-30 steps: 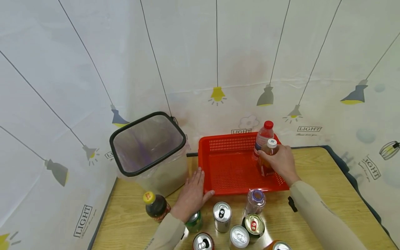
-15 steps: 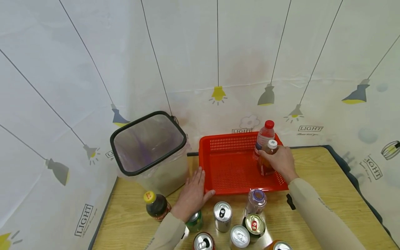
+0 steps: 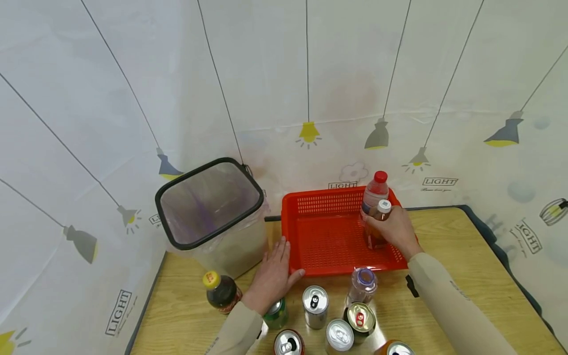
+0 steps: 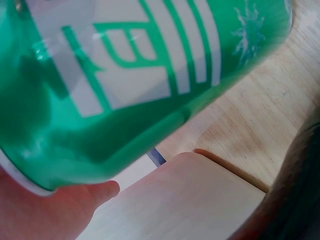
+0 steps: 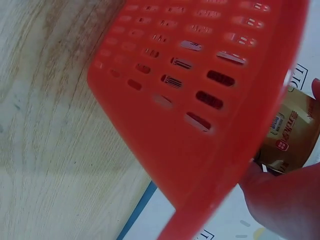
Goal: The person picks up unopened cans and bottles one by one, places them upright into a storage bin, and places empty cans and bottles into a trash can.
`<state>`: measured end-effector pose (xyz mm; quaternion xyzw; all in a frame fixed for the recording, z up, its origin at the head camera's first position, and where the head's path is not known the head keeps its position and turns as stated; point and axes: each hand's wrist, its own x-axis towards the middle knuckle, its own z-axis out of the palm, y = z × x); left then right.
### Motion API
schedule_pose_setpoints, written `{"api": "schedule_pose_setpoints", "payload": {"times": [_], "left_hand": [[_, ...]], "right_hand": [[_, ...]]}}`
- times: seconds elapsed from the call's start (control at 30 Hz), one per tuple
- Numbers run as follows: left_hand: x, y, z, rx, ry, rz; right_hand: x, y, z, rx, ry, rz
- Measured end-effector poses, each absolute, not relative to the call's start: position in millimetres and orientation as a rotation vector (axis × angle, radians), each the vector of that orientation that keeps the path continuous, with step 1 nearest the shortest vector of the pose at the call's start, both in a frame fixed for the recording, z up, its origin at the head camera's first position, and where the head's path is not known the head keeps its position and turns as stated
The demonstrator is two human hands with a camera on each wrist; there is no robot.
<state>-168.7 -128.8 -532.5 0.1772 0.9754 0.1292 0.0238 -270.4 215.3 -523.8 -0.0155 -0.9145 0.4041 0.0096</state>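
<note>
My right hand (image 3: 395,228) grips a bottle of brown drink with a white cap (image 3: 384,206) near the right end of the red plastic basket (image 3: 328,271). Part of its label (image 5: 290,132) shows past the basket's rim in the right wrist view. Just behind it in the basket stands a clear bottle with a red cap (image 3: 376,186). My left hand (image 3: 271,276) lies with straight fingers along the basket's left side, fingertips right at its edge. Under that wrist stands a green can (image 3: 277,315), which fills much of the left wrist view.
A bin with a black rim and clear liner (image 3: 239,246) stands left of the basket. In front are a yellow-capped dark bottle (image 3: 223,295), a clear bottle with a purple neck (image 3: 363,286), a silver can (image 3: 315,306) and several other cans. A printed wall covering backs the table.
The white-capped bottle and my right hand have shifted slightly left and toward me within the basket. My left hand stays in place.
</note>
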Motion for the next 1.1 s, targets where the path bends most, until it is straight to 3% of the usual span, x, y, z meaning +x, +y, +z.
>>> {"api": "schedule_pose_setpoints", "payload": {"times": [0.43, 1.1], "left_hand": [[-169, -129, -531, 0.542, 3.006, 0.389], [-169, -129, -533, 0.546, 2.999, 0.407]], "right_hand": [[-267, 217, -509, -0.068, -2.864, 1.354], [-235, 233, -485, -0.132, -2.869, 1.371]]}}
